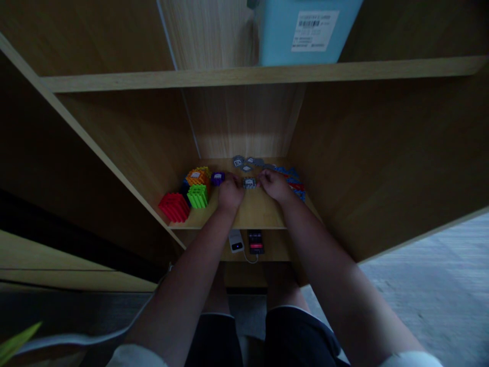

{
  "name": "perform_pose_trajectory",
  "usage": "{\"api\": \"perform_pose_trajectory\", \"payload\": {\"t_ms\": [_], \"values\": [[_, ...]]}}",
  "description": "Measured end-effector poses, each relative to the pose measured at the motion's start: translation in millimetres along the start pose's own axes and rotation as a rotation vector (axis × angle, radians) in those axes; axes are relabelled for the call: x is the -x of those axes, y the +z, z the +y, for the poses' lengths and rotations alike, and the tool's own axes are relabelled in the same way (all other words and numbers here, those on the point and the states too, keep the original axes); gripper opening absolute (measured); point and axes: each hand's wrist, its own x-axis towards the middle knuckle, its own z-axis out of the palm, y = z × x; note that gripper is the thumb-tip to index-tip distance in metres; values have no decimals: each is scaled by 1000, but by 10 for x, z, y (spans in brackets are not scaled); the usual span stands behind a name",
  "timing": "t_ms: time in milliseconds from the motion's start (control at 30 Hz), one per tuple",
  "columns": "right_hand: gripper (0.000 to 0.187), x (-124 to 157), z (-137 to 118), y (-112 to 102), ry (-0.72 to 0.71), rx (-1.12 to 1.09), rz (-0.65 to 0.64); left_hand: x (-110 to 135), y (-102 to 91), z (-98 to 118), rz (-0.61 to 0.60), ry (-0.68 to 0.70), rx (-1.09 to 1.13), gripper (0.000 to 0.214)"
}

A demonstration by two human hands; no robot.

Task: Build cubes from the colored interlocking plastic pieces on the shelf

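Note:
Both my arms reach into a wooden shelf compartment [252, 211]. My left hand [230, 192] and my right hand [274, 184] are curled around a small grey block [249, 182] that sits between them on the shelf board. Left of my left hand stand a purple block [217, 178], an orange block [197, 177], a green ribbed block [198, 196] and a red ribbed block [174, 207]. Several flat grey pieces [244, 163] lie at the back, and blue and red pieces [295, 182] are piled to the right, partly hidden by my right hand.
A light blue box with a barcode label [305, 30] stands on the shelf above. On the board below lie a white device [236, 240] and a small black device with a red display [255, 241]. A cable runs along my left arm. Grey floor shows at right.

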Motion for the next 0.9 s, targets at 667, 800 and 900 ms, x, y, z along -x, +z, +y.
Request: {"api": "perform_pose_trajectory", "payload": {"t_ms": [667,800,900], "values": [[29,-50,106,-46,47,275,265,-3,-4,9,-15,-7,8,20],[34,-50,168,81,96,350,262,0,-6,4,-9,-2,-5,21],[53,-64,181,174,125,361,158,-6,7,-13,0,6,-5,21]]}}
